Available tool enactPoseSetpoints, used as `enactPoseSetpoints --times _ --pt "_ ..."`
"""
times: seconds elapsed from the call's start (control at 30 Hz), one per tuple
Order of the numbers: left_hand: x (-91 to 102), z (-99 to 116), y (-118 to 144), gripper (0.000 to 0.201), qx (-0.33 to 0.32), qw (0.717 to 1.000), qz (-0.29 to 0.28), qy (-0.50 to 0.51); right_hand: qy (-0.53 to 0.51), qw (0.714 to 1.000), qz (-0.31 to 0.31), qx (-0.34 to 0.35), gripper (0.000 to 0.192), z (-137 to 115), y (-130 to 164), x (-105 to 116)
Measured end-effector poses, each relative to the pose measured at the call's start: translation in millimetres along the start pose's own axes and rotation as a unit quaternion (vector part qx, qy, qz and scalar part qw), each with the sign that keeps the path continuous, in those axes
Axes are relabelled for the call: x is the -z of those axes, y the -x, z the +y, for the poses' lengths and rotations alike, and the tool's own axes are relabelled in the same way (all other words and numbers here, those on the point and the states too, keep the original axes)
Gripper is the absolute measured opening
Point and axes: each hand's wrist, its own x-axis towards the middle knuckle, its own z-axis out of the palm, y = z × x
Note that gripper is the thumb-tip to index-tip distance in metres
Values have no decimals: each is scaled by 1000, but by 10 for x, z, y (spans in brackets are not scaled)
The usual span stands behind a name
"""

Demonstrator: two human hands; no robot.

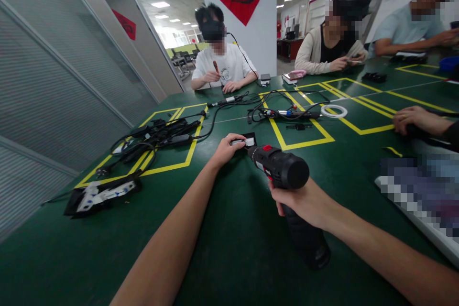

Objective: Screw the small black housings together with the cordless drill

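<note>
My right hand (301,201) is wrapped round the grip of a black cordless drill (279,165) with red details. The drill points away from me, and its chuck end is close to a small black part with a white piece (250,142) on the green table. My left hand (229,148) presses its fingers on that part and holds it from the left side. The drill's tip and the exact contact point are hidden behind the chuck.
Bundled black cables (161,134) lie at the left, with a black-and-white assembly (103,196) nearer me. More cables and a white ring (333,111) lie beyond my hands within yellow tape lines. Several people sit around the table; another person's hand (412,119) rests at the right near a laptop-like blurred screen (423,191).
</note>
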Motion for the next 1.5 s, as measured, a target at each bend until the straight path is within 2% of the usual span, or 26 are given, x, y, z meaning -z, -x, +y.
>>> enactPoseSetpoints --times 1.5 --pt "-4 -18 -11 29 -6 1000 2 1 6 1000 6 -2 5 -11 1 -17"
